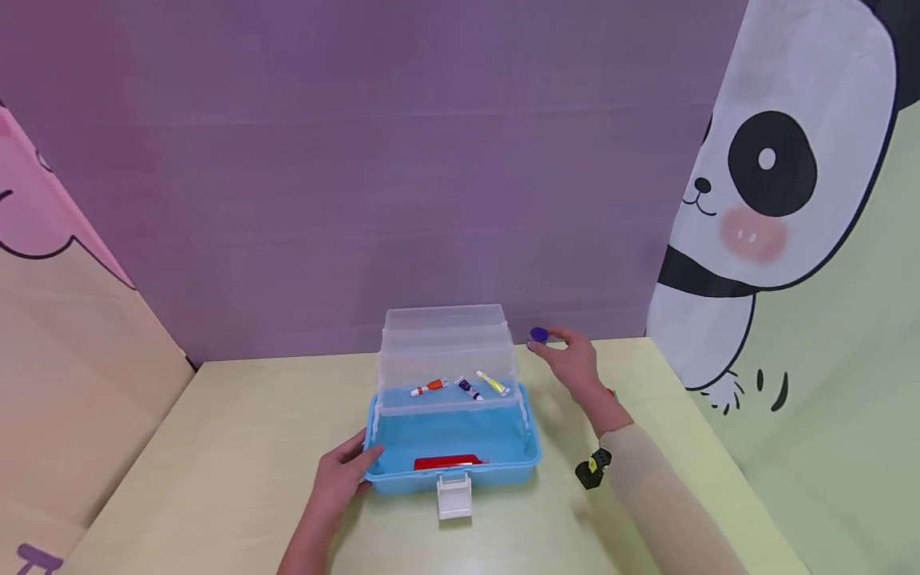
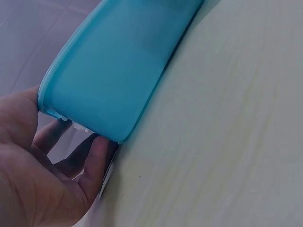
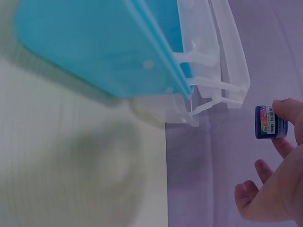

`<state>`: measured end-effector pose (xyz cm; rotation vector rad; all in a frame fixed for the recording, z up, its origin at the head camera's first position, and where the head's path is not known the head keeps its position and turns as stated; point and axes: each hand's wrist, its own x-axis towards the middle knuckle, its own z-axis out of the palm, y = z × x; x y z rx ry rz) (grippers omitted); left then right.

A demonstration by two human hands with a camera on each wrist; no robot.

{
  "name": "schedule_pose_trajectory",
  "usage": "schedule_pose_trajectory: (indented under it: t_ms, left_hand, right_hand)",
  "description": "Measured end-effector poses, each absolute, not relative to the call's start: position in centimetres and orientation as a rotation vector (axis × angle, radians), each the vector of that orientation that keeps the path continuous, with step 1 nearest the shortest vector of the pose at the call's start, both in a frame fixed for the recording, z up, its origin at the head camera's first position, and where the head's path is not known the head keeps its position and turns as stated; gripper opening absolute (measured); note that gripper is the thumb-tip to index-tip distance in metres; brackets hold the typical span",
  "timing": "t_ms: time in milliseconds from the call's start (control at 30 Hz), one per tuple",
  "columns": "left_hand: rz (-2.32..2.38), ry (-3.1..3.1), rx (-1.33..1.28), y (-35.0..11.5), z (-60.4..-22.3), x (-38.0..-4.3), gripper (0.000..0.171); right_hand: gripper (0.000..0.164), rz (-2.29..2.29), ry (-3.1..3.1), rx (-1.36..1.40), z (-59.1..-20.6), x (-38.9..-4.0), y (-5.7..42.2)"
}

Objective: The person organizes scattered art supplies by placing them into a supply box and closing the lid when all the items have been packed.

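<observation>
A light-blue plastic box [image 1: 496,476] stands on the table with its clear trays [image 1: 442,335] raised at the back. My left hand [image 1: 338,479] grips the box's left front corner, thumb over the rim and other fingers below, as the left wrist view shows. To the right of the raised trays, above the table, my right hand [image 1: 573,363] pinches a small paint jar [image 3: 271,122] with a blue lid and printed label. Orange [image 1: 430,386], dark blue [image 1: 469,389] and yellow [image 1: 493,383] paint tubes lie in the tray. Inside the box's front is a red object [image 1: 447,461], partly hidden.
A white latch [image 1: 454,497] hangs open at the box's front. The pale wooden table [image 1: 259,447] meets a purple backdrop [image 1: 345,200] behind. A panda picture [image 1: 740,208] covers the right-hand wall. On my right wrist is a black strapped device [image 1: 593,469].
</observation>
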<state>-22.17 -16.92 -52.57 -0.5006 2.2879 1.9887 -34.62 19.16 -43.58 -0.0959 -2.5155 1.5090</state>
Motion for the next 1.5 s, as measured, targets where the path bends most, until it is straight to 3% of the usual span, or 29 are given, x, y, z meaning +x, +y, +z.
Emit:
schedule_pose_trajectory:
  t_ms: [1233,1500]
  left_hand:
    - [1.972,2.321,-0.505,-16.7,-51.8,-21.8,0.063]
    - [1.954,2.322,-0.511,-16.8,-51.9,-21.7,0.064]
  right_hand:
    - [0.048,1.516,-2.580,0.120,-41.6,-36.6,14.9]
    - [0.053,1.513,-2.623,0.122,-41.4,-36.7,14.7]
